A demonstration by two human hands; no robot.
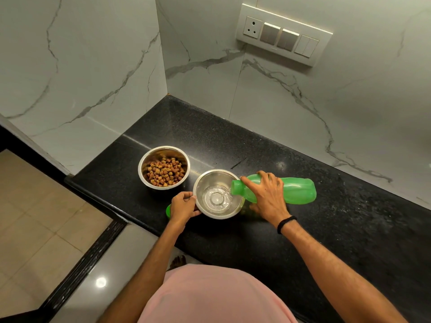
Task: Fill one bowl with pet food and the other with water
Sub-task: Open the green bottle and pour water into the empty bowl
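Now pouring: right hand (268, 194) clenched around the neck end of a green bottle (296, 191), tipped nearly flat with its mouth over the rim of the nearer steel bowl (218, 194). Thin stream of water (215, 198) running from the mouth into that bowl, a shallow clear pool already spread over its bottom, far from full. Left hand (184, 206) grasping the bowl's left rim, thumb on top and fingers curled under the outer wall. Black band (286, 223) around the right wrist.

Just behind and to the left, almost touching the first, a second steel bowl (164, 167) standing upright, holding a layer of brown and tan pet food (164, 171) pieces across its bottom. Both bowls set on the black speckled surface (303, 229), near its front left edge. Small green thing (168, 210) peeking out from under the left hand on the surface; too hidden to say what.

Behind, white marble-patterned wall (256, 101) meeting in a corner, with a switch plate (284, 34) of one socket and several rockers mounted up on the right-hand panel. Tiled floor (35, 217) showing at lower left, pink shirt (217, 297) at bottom.
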